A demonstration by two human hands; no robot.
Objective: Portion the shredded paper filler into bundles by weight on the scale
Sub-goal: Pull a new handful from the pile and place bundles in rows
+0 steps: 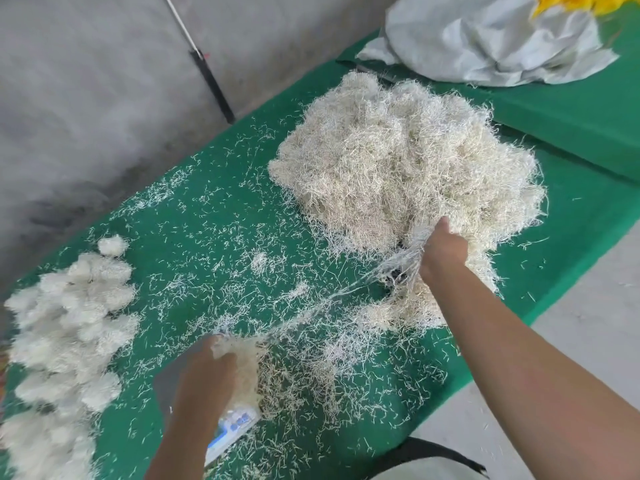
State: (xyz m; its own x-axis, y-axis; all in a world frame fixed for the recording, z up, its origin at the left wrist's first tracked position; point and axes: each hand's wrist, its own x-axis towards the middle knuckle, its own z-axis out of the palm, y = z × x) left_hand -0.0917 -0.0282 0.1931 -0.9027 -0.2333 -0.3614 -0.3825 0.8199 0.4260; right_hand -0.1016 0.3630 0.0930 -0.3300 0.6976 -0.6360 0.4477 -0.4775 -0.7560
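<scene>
Right grip (441, 249) amid filler pile (398, 161)

Bright even daylight, soft shadows, wide-angle distortion w/ blur.

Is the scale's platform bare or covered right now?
Covered: the left hand holds a clump of shredded paper over the scale; only its button panel shows.

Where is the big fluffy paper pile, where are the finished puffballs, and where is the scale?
big paper pile (398, 161), head view, middle of the heap.
finished bundles (69, 323), head view, middle of the white cluster at left.
scale (235, 426), head view, its button panel.
</scene>
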